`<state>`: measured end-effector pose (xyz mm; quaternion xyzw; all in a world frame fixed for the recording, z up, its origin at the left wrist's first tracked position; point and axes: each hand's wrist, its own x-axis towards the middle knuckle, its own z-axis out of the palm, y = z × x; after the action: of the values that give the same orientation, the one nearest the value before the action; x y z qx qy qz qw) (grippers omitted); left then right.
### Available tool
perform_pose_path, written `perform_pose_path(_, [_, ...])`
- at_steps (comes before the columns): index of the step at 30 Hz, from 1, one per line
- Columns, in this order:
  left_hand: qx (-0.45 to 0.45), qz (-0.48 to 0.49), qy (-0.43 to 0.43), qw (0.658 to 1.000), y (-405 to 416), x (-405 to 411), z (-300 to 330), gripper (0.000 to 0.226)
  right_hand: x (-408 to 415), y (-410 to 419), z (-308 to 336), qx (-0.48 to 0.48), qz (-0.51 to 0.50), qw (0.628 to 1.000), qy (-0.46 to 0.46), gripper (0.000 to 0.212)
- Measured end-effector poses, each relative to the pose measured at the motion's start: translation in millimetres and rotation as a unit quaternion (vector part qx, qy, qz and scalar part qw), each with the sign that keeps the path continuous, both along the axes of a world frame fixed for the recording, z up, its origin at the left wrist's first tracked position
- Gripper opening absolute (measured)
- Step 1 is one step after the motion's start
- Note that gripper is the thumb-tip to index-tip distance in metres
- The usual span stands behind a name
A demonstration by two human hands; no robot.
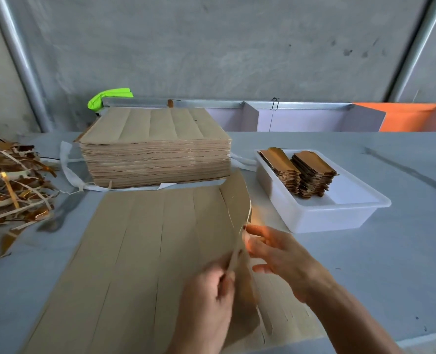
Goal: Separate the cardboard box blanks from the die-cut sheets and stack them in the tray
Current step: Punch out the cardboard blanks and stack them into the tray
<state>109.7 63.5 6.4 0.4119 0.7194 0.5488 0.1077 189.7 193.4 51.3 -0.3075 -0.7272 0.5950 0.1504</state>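
Observation:
A brown die-cut sheet [140, 251] lies flat on the table before me, slit into long strips. Its rightmost blank [237, 200] is lifted and curling up off the table. My left hand [206, 300] pinches the near part of that blank's edge. My right hand [278, 251] touches the raised blank from the right with its fingers spread and fairly straight. A white plastic tray [339, 213] stands to the right, with two stacks of separated blanks [298, 172] in its far end. A thick pile of uncut sheets [155, 154] sits behind the flat sheet.
A heap of torn waste strips [12, 190] lies at the table's left edge. White strapping [68, 169] trails around the sheet pile. Behind the table run a metal rail [211, 104], a green cloth [109, 97] and an orange panel [416, 116] against a concrete wall.

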Motion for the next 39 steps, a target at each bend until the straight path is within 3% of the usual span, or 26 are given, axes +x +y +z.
perform_pose_path(3, [-0.030,-0.034,0.131,0.990,4.6,4.7,0.4,0.038,2.0,-2.5,2.7,-0.041,-0.003,0.999,0.012,0.006])
perform_pose_path(6, [-0.022,-0.107,0.136,0.985,12.4,4.8,1.5,0.055,6.2,-3.0,2.2,-0.098,-0.017,0.995,0.031,0.039])
perform_pose_path(11, [-0.065,-0.233,0.091,0.966,18.1,-9.4,2.6,0.051,7.4,-0.9,6.1,-0.095,-0.006,0.994,-0.051,0.074])
perform_pose_path(13, [-0.109,-0.296,0.041,0.948,17.4,-17.7,3.8,0.048,7.2,2.0,3.7,-0.114,-0.006,0.989,-0.090,0.059])
perform_pose_path(15, [-0.140,-0.339,-0.036,0.930,17.6,-26.6,2.6,0.054,7.7,1.9,3.5,-0.111,-0.012,0.988,-0.103,0.023])
perform_pose_path(16, [-0.142,-0.328,-0.057,0.932,18.6,-29.9,1.3,0.052,8.2,2.4,2.0,-0.103,-0.022,0.988,-0.108,0.013])
perform_pose_path(20, [-0.101,-0.089,-0.134,0.982,32.8,-37.1,14.7,0.021,6.8,-1.5,-0.2,-0.008,-0.055,0.986,-0.159,0.029])
perform_pose_path(22, [-0.069,0.024,-0.101,0.992,47.9,-41.6,30.8,0.044,1.6,-6.6,-1.2,0.091,-0.048,0.978,-0.183,0.029])
perform_pose_path(24, [-0.104,0.064,-0.036,0.992,63.4,-44.9,45.2,0.061,-6.6,-12.7,-5.9,0.242,-0.037,0.948,-0.205,0.030])
perform_pose_path(25, [-0.141,0.064,-0.001,0.988,71.5,-46.4,49.6,0.058,-11.4,-17.0,-9.2,0.306,-0.035,0.930,-0.203,0.030])
perform_pose_path(29, [-0.256,0.046,0.075,0.963,96.0,-60.8,50.3,0.032,-20.5,-31.0,-18.4,0.384,-0.045,0.905,-0.174,0.028])
perform_pose_path(31, [-0.246,0.078,0.074,0.963,94.7,-73.2,42.0,0.030,-15.8,-25.5,-18.1,0.330,-0.084,0.923,-0.178,0.026])
perform_pose_path(34, [-0.156,0.115,-0.061,0.979,83.8,-80.9,26.6,0.033,-2.2,-14.7,-13.6,0.046,-0.163,0.980,-0.107,0.023])
perform_pose_path(36, [-0.106,0.117,-0.153,0.976,77.9,-77.5,21.5,0.025,3.9,-14.7,-14.1,-0.097,-0.185,0.977,-0.053,0.020])
perform_pose_path(39, [-0.079,0.139,-0.181,0.970,74.5,-76.8,19.1,0.027,6.8,-15.9,-18.2,-0.143,-0.228,0.963,-0.010,0.017])
